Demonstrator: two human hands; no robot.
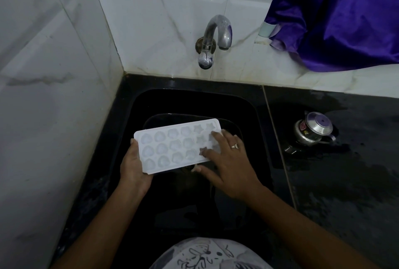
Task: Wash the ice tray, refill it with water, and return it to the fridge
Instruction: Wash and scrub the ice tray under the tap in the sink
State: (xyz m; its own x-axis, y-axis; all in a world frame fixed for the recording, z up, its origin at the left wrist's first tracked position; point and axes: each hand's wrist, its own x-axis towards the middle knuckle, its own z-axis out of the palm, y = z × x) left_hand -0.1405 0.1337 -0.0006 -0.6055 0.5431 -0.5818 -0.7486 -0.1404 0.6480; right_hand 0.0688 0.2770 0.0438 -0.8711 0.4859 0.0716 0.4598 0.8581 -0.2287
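Ice tray (172, 145) up over the middle of the black sink (138, 104)
Our left hand (132, 171) grips its left end from below, thumb on the rim. Our right hand (226, 160) lies flat on the right end, fingers spread. The stickers on the kettle (313, 131) are too small to read.

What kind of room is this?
Probably a home kitchen, at the sink corner: a black sink sits in a dark counter under a wall tap, the walls are tiled, and a small steel kettle stands on the counter. An ice tray is held over the sink.
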